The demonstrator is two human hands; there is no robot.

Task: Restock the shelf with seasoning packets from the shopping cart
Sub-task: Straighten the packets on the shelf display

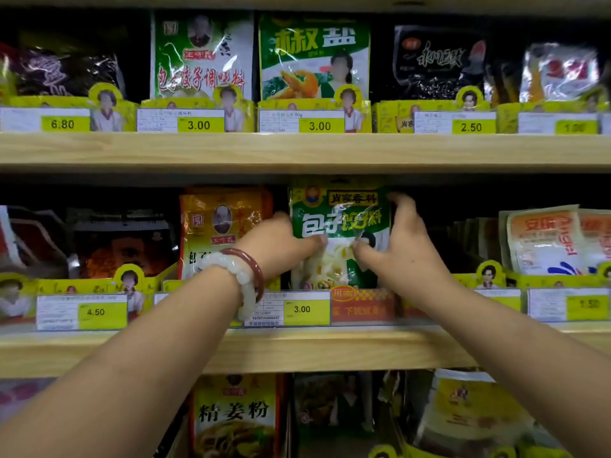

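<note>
A green and white seasoning packet [340,219] stands upright in the middle shelf's row, above the 3.00 price tag [302,309]. My left hand [281,242] grips its left edge, thumb on the front. My right hand [400,242] grips its right edge, fingers curled over the upper corner and thumb on the front. Two bracelets, one white and one dark red, sit on my left wrist. The shopping cart is out of view.
The wooden middle shelf [297,352] runs across the view, with an orange packet [224,226] left of the green one and a dark gap to its right. More packets fill the upper shelf [297,150] and the lower one. Yellow card dividers front each row.
</note>
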